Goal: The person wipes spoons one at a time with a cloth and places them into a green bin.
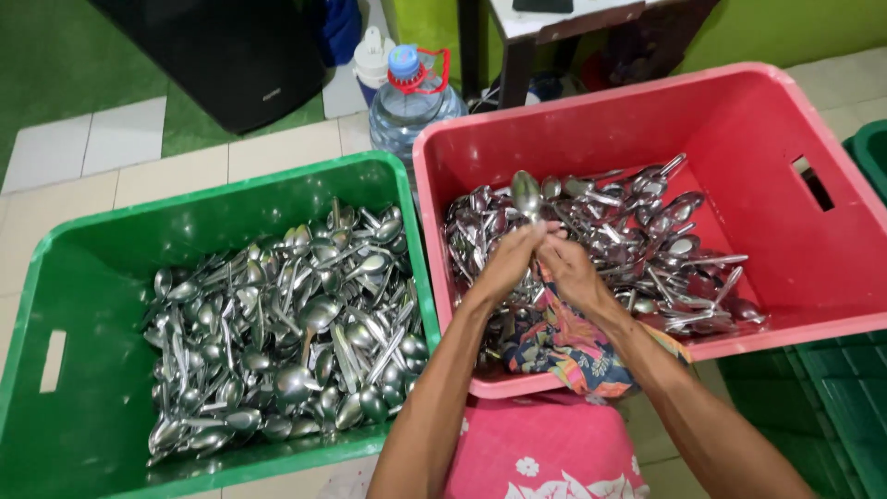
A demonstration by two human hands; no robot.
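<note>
The person holds one shiny metal spoon (528, 197) up over the red bin (739, 120). The spoon stands almost straight up and down. Its round bowl is at the top, pointing away from the person toward the far wall of the bin. Its handle runs down into the hands and hides there.

The left hand (511, 257) is curled around the lower part of the spoon, fingers closed on the handle. The spoon's bowl sticks out just above this hand. The right hand (570, 271) is right beside the left hand and touches it. Its fingers are pressed together on a colourful cloth (565, 344), which has flowers on it. The cloth hangs down from the hands and drapes over the near rim of the red bin. I cannot tell if the right hand also touches the spoon's handle.

Under and behind the hands, the red bin holds a pile of spoons (647, 240). They lie flat and point in many ways.

To the left sits a green bin (83, 277), just beside the red one. It holds a big heap of spoons (296, 323) too, spread over its floor.

Behind the two bins stands a clear water bottle (411, 102) with a blue cap and a red handle. Near the person's lap is a pink fabric (545, 453) with white flowers. The bins sit on a pale tiled floor (185, 176).
</note>
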